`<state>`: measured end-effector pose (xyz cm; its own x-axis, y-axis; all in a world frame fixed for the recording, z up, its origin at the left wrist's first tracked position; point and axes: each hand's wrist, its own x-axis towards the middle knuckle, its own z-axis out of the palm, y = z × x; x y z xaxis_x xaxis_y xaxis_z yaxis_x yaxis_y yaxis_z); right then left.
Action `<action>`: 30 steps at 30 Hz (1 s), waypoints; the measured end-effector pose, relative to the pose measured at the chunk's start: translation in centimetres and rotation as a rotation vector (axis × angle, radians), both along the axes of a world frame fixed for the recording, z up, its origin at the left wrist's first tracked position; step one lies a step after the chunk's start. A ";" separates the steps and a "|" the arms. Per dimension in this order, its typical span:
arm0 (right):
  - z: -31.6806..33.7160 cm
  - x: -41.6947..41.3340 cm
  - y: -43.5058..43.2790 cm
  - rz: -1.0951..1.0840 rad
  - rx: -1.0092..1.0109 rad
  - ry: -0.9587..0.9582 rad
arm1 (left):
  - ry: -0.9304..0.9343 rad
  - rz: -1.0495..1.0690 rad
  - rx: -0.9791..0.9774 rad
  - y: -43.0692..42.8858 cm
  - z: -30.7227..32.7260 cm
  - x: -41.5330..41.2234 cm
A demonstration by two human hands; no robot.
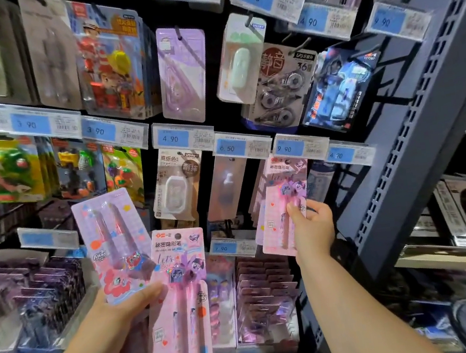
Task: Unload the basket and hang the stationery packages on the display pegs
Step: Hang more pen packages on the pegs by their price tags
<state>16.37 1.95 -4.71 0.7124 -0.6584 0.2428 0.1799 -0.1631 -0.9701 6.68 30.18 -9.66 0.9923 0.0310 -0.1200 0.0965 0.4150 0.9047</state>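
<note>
Two pen packs (pixel 150 279) fanned in the left hand (pixel 119 315), closed loosely; they could slide out. Right hand (pixel 311 229) pinches a third pack (pixel 282 223) against hung stock above it; peg hidden, so a missed hole drops it.

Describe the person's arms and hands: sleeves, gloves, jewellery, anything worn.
Both forearms are bare up to the bottom edge of the picture, with no sleeves in view. The left hand and right hand wear no gloves; no rings, watch or bracelets are visible.

Bright overhead light, blurred edges, wide-angle bending.
</note>
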 end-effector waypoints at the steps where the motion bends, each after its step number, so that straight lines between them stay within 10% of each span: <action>1: -0.1 0.2 0.0 -0.007 -0.007 0.014 | 0.001 -0.002 -0.002 0.0 0.0 0.0; 11: -0.7 -1.2 1.8 -0.098 -0.118 0.099 | -0.013 -0.028 -0.083 -0.1 -0.1 0.0; 19: -0.5 -5.1 8.3 0.854 -0.280 0.244 | -0.017 -0.032 -0.100 -0.2 -0.3 0.3; 30: -2.2 -6.5 10.5 1.004 -0.201 0.324 | -0.022 -0.055 -0.050 0.1 -0.6 0.0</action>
<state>9.82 12.49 -6.86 0.9554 0.2947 -0.0159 0.0597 -0.2457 -0.9675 6.67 30.32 -10.27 0.9947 -0.0295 -0.0982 0.1009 0.4542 0.8851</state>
